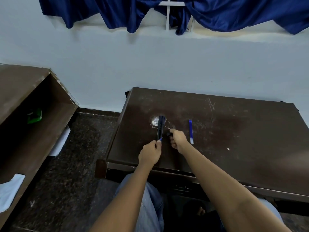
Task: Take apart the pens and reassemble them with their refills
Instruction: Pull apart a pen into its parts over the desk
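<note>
A bundle of black pens point(160, 127) is gripped at its near end by the left hand point(150, 154), whose fingers are curled round it, over a worn pale patch point(154, 121) on the brown desk point(234, 131). A blue tip point(161, 139) is seen at the fingers. A small black piece point(168, 134) is pinched by the right hand point(178, 140), just beside the pens; what it is cannot be made out. Blue refills point(190, 131) are laid on the desk right of that hand, apart from it. A wooden bench point(33, 91) with a green scrap point(34, 115) and white paper point(10, 188) is seen at the left, and a blue curtain point(234, 12) above. The number of pens cannot be told; their near ends are hidden by the fingers.
</note>
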The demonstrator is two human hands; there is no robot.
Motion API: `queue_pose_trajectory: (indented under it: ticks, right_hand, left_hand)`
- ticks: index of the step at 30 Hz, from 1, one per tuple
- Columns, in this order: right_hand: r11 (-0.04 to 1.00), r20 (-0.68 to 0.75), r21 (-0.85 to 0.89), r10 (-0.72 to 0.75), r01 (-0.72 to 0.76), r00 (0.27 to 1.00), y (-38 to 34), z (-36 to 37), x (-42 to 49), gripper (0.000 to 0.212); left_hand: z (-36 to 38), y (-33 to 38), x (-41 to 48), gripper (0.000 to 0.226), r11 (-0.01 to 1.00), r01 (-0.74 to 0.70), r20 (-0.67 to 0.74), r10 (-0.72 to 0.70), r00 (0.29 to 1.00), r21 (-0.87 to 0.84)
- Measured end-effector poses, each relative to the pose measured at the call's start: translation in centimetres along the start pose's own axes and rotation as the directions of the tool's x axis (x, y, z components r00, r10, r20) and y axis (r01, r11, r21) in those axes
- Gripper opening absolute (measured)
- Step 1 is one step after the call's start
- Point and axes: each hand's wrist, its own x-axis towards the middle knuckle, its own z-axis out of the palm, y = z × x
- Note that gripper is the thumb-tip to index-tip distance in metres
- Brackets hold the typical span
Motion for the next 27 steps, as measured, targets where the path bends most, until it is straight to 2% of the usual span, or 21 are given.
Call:
queue_pose_trajectory:
  ticks: [4,8,11,14,16,18,21,24,27]
  right_hand:
    - [0.994,-0.100,-0.090,-0.079,0.070,0.992,0.9,-1.2,1.5,0.007]
    - [0.958,-0.115,-0.267,-0.141,0.106,0.983,2.2,-1.5,1.9,0.014]
    - [0.927,-0.080,-0.351,-0.168,0.130,0.983,2.9,-1.7,1.7,0.020]
    - [0.907,-0.069,-0.367,-0.251,0.209,0.966,3.0,-2.0,1.0,0.030]
    - [0.912,-0.079,-0.309,-0.308,0.270,0.948,2.6,-2.1,0.1,0.030]
    - [0.917,-0.019,-0.274,-0.306,0.289,0.952,2.0,-2.0,-1.1,0.034]
    - [0.870,0.195,-0.368,-0.274,0.329,0.942,1.1,-1.5,-3.0,0.050]
    - [0.840,0.197,-0.385,-0.329,0.382,0.923,0.5,-0.9,-3.8,0.052]
    - [0.835,0.215,-0.371,-0.348,0.406,0.913,-0.2,-0.8,-4.3,0.053]
  left_hand:
    - [-0.3,-1.2,0.2,0.030,0.997,0.026,0.001,-0.026,1.000,-0.076]
    - [-0.6,-1.7,0.3,0.024,0.995,-0.066,-0.018,0.065,0.998,-0.079]
    - [-0.8,-1.5,0.0,0.024,0.992,-0.070,-0.035,0.067,0.997,-0.104]
    - [-1.0,-1.0,-0.2,0.029,0.988,-0.019,-0.026,0.015,1.000,-0.151]
    - [-1.2,-0.5,-0.3,0.030,0.984,-0.001,-0.006,0.000,1.000,-0.181]
    - [-1.3,0.0,-0.5,0.027,0.985,-0.033,0.004,0.034,0.999,-0.168]
    - [-1.4,0.7,-1.0,0.022,0.981,-0.148,0.027,0.152,0.988,-0.123]
    - [-1.2,1.4,-1.7,0.025,0.967,-0.244,0.019,0.246,0.969,-0.068]
    - [-1.5,2.5,-2.6,0.027,0.963,-0.258,-0.037,0.256,0.966,-0.082]
